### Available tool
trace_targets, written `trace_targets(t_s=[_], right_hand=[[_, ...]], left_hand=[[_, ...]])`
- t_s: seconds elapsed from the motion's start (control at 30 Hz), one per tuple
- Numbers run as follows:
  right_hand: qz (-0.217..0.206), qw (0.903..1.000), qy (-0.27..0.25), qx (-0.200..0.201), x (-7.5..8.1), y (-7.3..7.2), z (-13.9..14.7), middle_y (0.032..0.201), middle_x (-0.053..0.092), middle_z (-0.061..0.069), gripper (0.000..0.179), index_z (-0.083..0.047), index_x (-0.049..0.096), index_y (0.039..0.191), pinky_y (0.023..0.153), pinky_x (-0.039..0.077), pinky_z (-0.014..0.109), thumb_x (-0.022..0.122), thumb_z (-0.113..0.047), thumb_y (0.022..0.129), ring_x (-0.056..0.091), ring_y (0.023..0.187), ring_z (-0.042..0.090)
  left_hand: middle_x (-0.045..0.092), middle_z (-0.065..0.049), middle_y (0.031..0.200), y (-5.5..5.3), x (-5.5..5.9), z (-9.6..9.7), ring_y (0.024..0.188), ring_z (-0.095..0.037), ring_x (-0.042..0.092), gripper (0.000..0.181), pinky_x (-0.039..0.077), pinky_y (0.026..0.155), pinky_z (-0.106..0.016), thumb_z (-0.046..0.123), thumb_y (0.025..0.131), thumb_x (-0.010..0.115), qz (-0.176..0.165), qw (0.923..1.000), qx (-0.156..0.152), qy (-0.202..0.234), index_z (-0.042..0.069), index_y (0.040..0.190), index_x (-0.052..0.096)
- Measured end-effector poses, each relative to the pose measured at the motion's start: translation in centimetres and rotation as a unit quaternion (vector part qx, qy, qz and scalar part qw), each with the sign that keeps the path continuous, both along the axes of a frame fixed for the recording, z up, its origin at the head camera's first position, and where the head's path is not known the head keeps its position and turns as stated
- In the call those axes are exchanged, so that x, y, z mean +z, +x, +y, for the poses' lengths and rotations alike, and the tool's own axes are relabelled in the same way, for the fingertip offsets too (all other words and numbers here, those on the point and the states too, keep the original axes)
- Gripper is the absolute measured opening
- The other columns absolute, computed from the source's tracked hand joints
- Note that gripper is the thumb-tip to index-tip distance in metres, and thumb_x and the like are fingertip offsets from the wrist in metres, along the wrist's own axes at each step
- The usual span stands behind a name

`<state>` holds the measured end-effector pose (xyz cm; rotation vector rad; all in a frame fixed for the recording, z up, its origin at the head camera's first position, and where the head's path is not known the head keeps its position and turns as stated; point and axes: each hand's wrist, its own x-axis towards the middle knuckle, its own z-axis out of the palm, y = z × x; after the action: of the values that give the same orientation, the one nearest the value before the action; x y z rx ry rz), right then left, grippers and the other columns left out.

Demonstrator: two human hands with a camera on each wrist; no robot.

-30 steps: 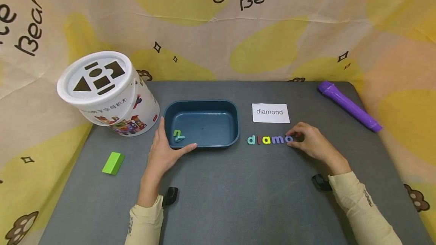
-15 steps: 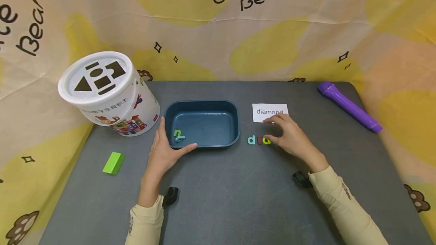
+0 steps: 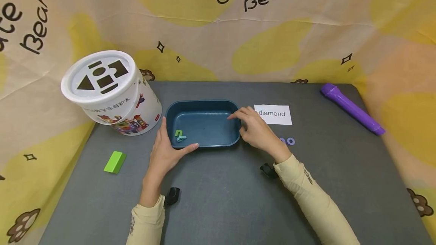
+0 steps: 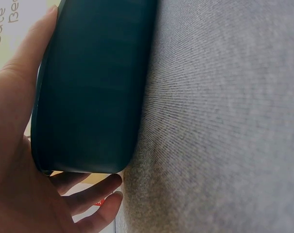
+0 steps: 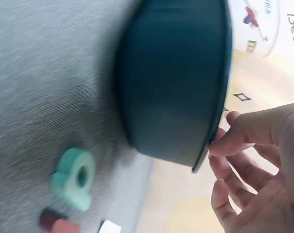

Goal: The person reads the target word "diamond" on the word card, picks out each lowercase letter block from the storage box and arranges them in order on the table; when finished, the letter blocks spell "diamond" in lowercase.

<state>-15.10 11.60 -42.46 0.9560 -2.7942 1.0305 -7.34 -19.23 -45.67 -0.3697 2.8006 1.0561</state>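
A dark blue-green tray (image 3: pixel 204 145) stands on the table. Inside, at its near left corner, lie a green letter n (image 3: pixel 178 133) and a teal letter (image 3: pixel 181 138) whose shape is unclear. My left hand (image 3: pixel 165 152) rests spread on that corner, thumb along the front rim, fingers along the left side. With thumb and fingertips my right hand (image 3: pixel 256 131) pinches the tray's right rim. Beyond the right hand shows a purple letter o (image 3: pixel 290 141). In the right wrist view lie a teal letter d (image 5: pixel 71 178) and a red letter piece (image 5: pixel 59 223).
A white card (image 3: pixel 274 115) printed "diamond" lies right of the tray. A white lidded bucket (image 3: pixel 114 97) stands back left. A green block (image 3: pixel 115 162) is at the left, and a purple toy microphone (image 3: pixel 352 109) at the right. A patterned cloth (image 3: pixel 218 48) hangs behind.
My right hand has moved left from the purple o, across the letter row, to the tray's right rim. The left hand has stayed at the tray's corner.
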Motion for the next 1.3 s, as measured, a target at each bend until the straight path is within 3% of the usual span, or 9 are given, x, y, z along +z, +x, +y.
trace_targets(t_s=[0.2,0.3,0.5,0.83,1.03,1.3], right_hand=[[-0.030,0.9995,-0.006,0.005,0.7,-0.5,-2.2,0.128,0.071,0.008,0.035,-0.008,0.075,0.126,0.105,0.051,0.050,0.079,-0.002,0.092,0.059,0.120,0.029],[-0.040,0.9989,-0.007,0.022,0.7,-0.7,-3.9,0.126,0.071,0.008,0.035,-0.007,0.074,0.127,0.104,0.052,0.049,0.081,-0.005,0.092,0.061,0.118,0.029],[-0.071,0.9951,0.004,0.068,-0.1,-0.9,-7.5,0.132,0.071,0.008,0.042,-0.007,0.070,0.136,0.100,0.055,0.044,0.081,-0.010,0.095,0.064,0.118,0.031],[-0.139,0.9818,0.036,0.124,-2.0,-1.6,-12.4,0.148,0.065,0.008,0.047,-0.011,0.061,0.149,0.111,0.052,0.043,0.072,-0.015,0.103,0.064,0.131,0.025],[-0.166,0.9770,0.056,0.122,-2.5,-1.9,-13.7,0.140,0.065,0.009,0.044,-0.015,0.062,0.149,0.110,0.050,0.043,0.068,-0.017,0.105,0.061,0.128,0.026],[-0.151,0.9808,0.083,0.092,-2.4,-2.2,-15.2,0.130,0.064,0.006,0.036,-0.018,0.067,0.144,0.096,0.053,0.038,0.065,-0.023,0.108,0.062,0.110,0.020]], left_hand=[[0.005,-0.018,0.179,0.0,-0.1,0.0,0.163,-0.046,0.017,0.145,0.023,0.122,-0.076,0.073,0.075,0.085,0.006,1.0000,0.001,0.002,0.029,0.170,-0.015],[0.006,-0.018,0.179,0.0,-0.2,-0.1,0.162,-0.047,0.018,0.145,0.024,0.122,-0.075,0.074,0.075,0.084,0.009,1.0000,-0.001,0.002,0.028,0.170,-0.015],[0.007,-0.019,0.179,0.0,-0.1,-0.1,0.161,-0.048,0.019,0.144,0.025,0.121,-0.076,0.073,0.076,0.084,0.014,0.9999,-0.003,0.004,0.027,0.170,-0.014],[0.009,-0.020,0.178,0.0,-0.2,0.0,0.161,-0.048,0.021,0.142,0.027,0.121,-0.075,0.068,0.077,0.086,0.026,0.9996,-0.005,0.007,0.026,0.171,-0.012],[0.010,-0.021,0.178,0.0,-0.3,0.1,0.160,-0.050,0.021,0.142,0.027,0.121,-0.075,0.071,0.077,0.084,0.024,0.9997,-0.006,0.004,0.026,0.171,-0.012],[0.008,-0.020,0.178,-0.1,-0.3,0.1,0.160,-0.051,0.020,0.142,0.027,0.120,-0.075,0.073,0.077,0.083,0.025,0.9997,-0.007,0.005,0.027,0.171,-0.012]])
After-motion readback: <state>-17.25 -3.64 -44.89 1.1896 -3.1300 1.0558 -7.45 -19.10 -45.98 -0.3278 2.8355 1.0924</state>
